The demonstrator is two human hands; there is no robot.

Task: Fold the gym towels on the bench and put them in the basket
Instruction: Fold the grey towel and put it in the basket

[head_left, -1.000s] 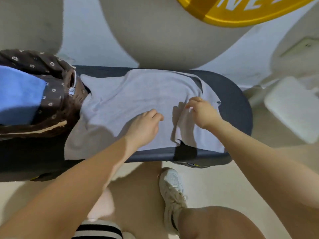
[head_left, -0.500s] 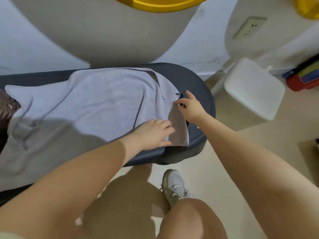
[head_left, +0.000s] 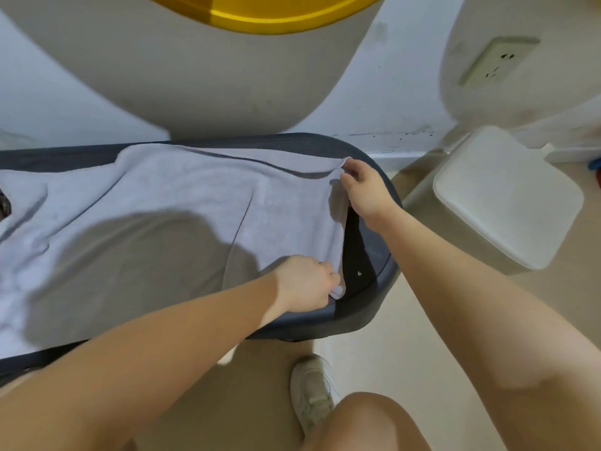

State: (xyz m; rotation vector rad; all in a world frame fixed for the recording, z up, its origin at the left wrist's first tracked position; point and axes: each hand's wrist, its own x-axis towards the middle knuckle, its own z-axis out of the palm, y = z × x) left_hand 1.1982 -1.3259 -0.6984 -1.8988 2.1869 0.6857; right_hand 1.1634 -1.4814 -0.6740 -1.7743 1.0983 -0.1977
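A pale grey towel [head_left: 182, 209] lies spread over the dark padded bench [head_left: 367, 255], covering most of its top. My left hand [head_left: 305, 283] pinches the towel's near right corner at the bench's front edge. My right hand [head_left: 364, 190] pinches the far right corner, close to the bench's rounded end. The towel's right edge runs taut between the two hands. A dark patterned thing, perhaps the basket [head_left: 5, 206], is barely visible at the far left edge.
A white lidded bin [head_left: 507, 196] stands on the floor right of the bench. The wall with a socket [head_left: 497, 60] rises behind. My white shoe [head_left: 312, 388] and knee are below the bench's front edge.
My right hand has moved away from me to the far right corner and my left hand has slid to the near right corner. The view has swung right, away from the basket.
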